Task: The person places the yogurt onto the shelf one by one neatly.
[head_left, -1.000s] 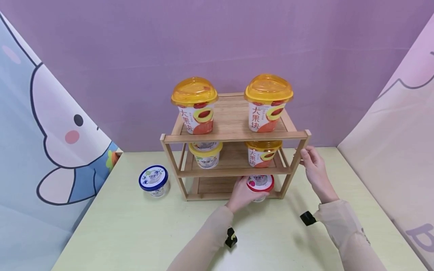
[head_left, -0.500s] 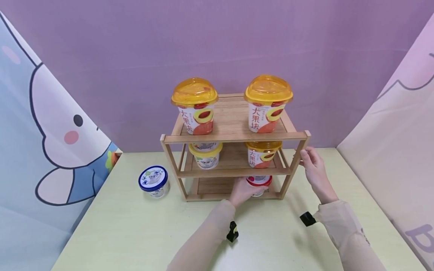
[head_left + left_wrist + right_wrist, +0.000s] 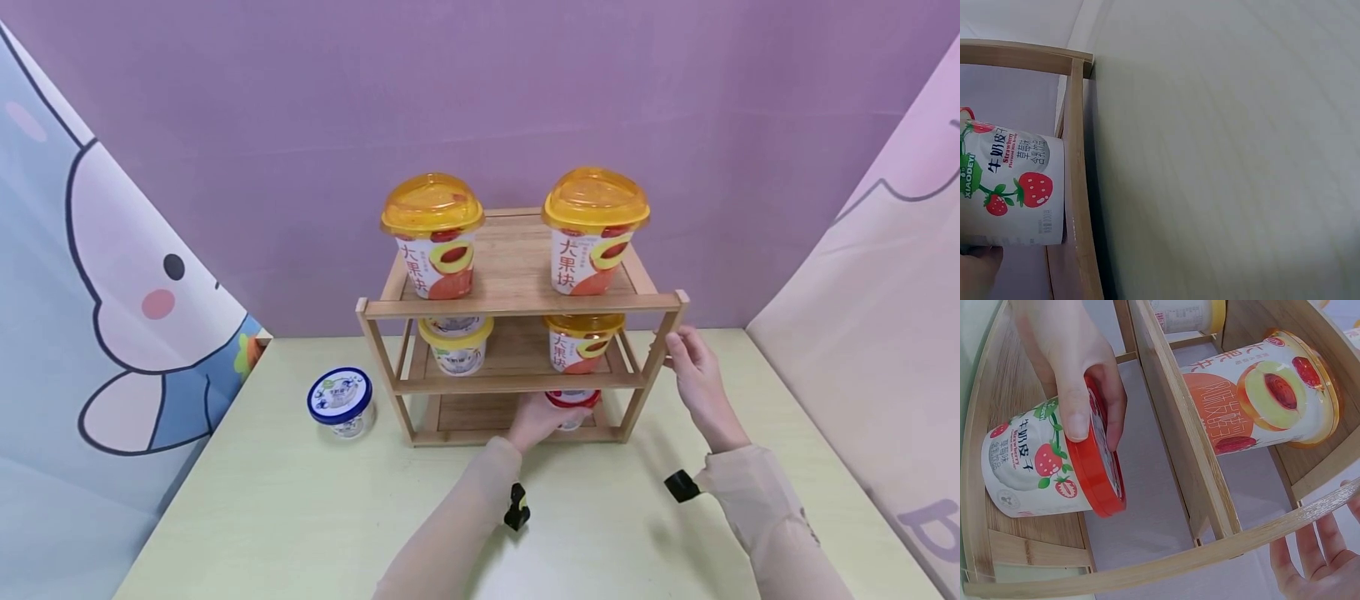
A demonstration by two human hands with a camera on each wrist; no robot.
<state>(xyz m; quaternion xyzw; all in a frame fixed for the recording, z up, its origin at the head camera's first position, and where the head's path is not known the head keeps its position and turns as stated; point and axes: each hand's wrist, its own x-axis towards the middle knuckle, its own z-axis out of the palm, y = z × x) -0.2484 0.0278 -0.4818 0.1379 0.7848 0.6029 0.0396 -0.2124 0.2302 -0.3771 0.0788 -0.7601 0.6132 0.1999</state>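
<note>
My left hand [image 3: 534, 419] grips a strawberry milk-dessert cup with a red lid [image 3: 1041, 459] at the right of the rack's bottom shelf. In the right wrist view the thumb lies along its lid rim; its base is at the shelf. The left wrist view shows the cup's printed side [image 3: 1013, 181] behind the front rail. My right hand [image 3: 697, 387] holds the right front post of the wooden three-tier rack [image 3: 525, 383], fingers and thumb at the post's edges. Directly above, on the middle shelf, stands a peach cup with an orange lid [image 3: 582, 346].
Two large peach cups, left [image 3: 435, 258] and right [image 3: 592, 254], stand on the top shelf. Yellow-lidded cups [image 3: 456, 350] are stacked at the middle left. A blue-lidded cup [image 3: 341, 400] sits on the table left of the rack. A purple backdrop [image 3: 480, 100] hangs behind.
My left hand has moved the strawberry cup deeper into the bottom shelf, so the shelf above now covers part of its lid. The right hand stays at the post.
</note>
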